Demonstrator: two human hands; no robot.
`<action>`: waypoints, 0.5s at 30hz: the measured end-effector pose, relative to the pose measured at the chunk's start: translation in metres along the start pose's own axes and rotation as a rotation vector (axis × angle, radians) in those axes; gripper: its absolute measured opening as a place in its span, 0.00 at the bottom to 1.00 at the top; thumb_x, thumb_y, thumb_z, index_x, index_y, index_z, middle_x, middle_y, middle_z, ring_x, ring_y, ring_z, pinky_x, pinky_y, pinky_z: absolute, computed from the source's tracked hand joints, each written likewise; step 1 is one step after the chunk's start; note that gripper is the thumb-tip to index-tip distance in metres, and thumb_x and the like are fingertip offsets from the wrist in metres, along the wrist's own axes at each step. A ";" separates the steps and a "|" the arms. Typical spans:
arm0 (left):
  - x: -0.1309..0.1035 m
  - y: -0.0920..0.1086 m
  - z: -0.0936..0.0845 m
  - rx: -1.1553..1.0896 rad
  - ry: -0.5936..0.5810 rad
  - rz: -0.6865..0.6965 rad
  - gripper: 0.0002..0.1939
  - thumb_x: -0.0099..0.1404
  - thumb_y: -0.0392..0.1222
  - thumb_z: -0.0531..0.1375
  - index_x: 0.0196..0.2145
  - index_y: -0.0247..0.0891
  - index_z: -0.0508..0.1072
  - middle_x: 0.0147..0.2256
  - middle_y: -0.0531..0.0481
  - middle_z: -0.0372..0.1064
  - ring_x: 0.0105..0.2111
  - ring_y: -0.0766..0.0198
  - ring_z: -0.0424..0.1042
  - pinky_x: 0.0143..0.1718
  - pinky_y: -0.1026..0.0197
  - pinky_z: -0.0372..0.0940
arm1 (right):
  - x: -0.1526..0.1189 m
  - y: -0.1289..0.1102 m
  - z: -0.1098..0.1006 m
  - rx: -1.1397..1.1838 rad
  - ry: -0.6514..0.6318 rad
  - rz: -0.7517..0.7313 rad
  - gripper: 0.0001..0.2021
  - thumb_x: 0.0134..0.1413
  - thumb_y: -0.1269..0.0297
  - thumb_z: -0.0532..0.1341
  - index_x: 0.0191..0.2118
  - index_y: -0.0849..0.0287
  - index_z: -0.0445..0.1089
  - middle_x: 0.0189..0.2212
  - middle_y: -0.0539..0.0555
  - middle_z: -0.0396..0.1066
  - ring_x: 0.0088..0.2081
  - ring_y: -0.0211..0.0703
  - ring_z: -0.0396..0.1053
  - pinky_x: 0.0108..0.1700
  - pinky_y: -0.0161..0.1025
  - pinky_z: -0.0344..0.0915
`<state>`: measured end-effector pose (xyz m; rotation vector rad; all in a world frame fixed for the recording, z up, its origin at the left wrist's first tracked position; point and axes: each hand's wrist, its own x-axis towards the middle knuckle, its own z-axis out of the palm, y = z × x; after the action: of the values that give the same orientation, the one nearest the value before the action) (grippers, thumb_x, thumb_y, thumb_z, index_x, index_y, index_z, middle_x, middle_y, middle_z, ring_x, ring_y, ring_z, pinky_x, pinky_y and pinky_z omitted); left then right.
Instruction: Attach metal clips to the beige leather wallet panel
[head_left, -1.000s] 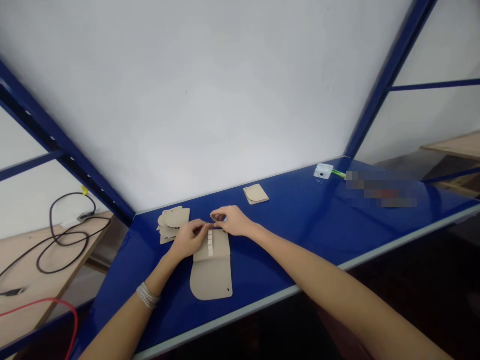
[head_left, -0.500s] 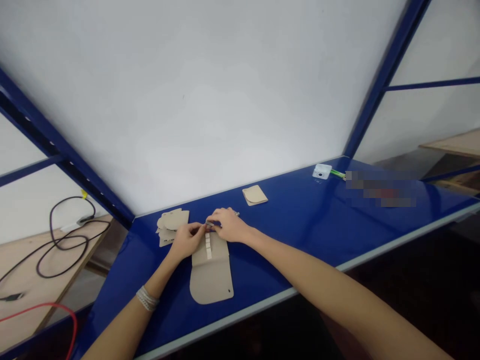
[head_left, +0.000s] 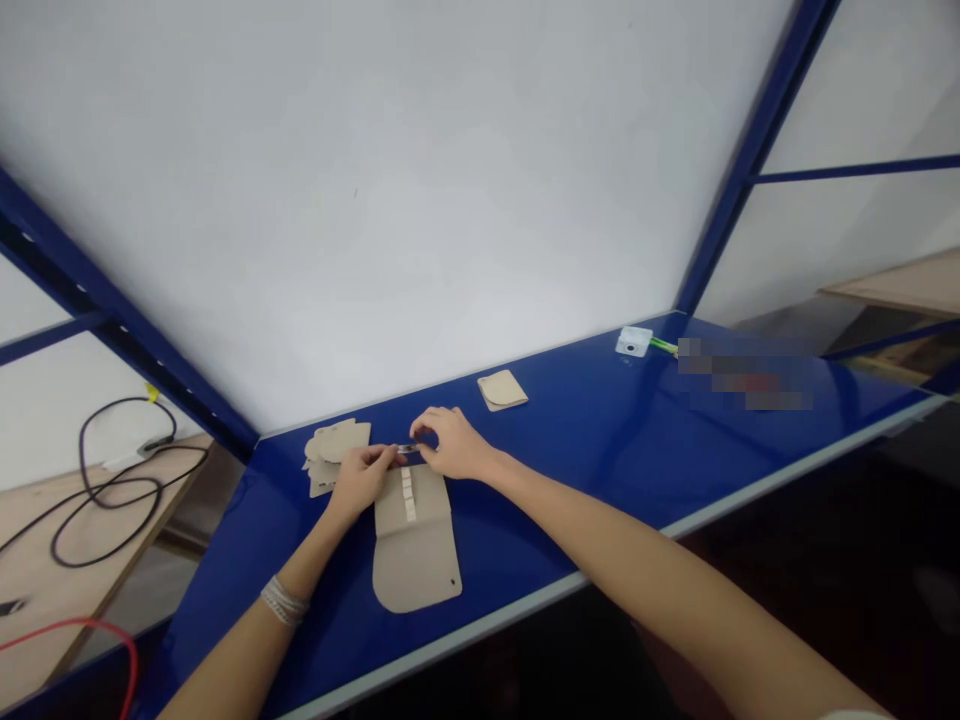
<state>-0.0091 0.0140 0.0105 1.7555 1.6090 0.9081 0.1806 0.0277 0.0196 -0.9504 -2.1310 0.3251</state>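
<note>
An opened beige folder-like piece (head_left: 414, 568) with a rounded front flap lies on the blue table. A row of small whitish squares (head_left: 408, 493) runs down its upper half, and a small dark mark shows near its right edge. Over its far end, my left hand (head_left: 361, 480) pinches one end of a small shiny strip (head_left: 406, 449). At the strip's other end, the thumb and fingers of my right hand (head_left: 454, 445) are closed. The strip's exact kind is too small to tell. Beside my left hand, several beige cut pieces (head_left: 337, 440) lie in a loose pile.
A folded beige piece (head_left: 502, 390) lies near the table's back edge. Farther right are a white square item (head_left: 634, 342) and a green stick-like thing (head_left: 663, 346), beside a blurred-out patch. Black cable (head_left: 109, 500) coils on a wooden board at left, with a red cable (head_left: 112, 628).
My hands have drawn slightly apart, and more of the shiny strip shows between them. The whole view has shifted a little; the beige pieces stay in place on the table.
</note>
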 end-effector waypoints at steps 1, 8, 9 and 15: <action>0.000 -0.001 0.000 -0.030 0.015 -0.026 0.22 0.57 0.55 0.55 0.26 0.32 0.77 0.22 0.49 0.70 0.23 0.64 0.65 0.24 0.64 0.56 | 0.000 0.000 -0.001 0.016 0.012 0.008 0.08 0.47 0.75 0.57 0.33 0.60 0.70 0.35 0.52 0.71 0.38 0.40 0.66 0.43 0.40 0.55; 0.001 -0.006 0.001 -0.135 0.075 -0.006 0.21 0.56 0.55 0.57 0.26 0.32 0.77 0.21 0.48 0.70 0.23 0.64 0.67 0.26 0.64 0.61 | 0.004 0.012 0.003 0.187 0.113 0.182 0.10 0.48 0.70 0.60 0.40 0.62 0.71 0.35 0.54 0.73 0.33 0.35 0.68 0.39 0.33 0.63; 0.001 -0.006 0.001 -0.139 0.090 0.013 0.21 0.57 0.55 0.57 0.27 0.31 0.77 0.21 0.48 0.70 0.23 0.64 0.67 0.27 0.64 0.61 | 0.004 0.014 0.003 0.140 0.118 0.224 0.11 0.48 0.66 0.61 0.39 0.62 0.71 0.34 0.54 0.73 0.33 0.36 0.68 0.39 0.34 0.63; -0.001 -0.004 0.001 -0.154 0.138 0.065 0.21 0.59 0.54 0.56 0.32 0.32 0.76 0.25 0.49 0.72 0.21 0.66 0.65 0.24 0.65 0.60 | 0.005 0.016 0.000 0.042 0.032 0.457 0.15 0.52 0.52 0.58 0.31 0.60 0.73 0.26 0.54 0.73 0.28 0.38 0.69 0.31 0.32 0.60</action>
<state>-0.0113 0.0135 0.0065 1.6785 1.5290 1.1745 0.1872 0.0425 0.0143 -1.4050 -1.8531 0.5715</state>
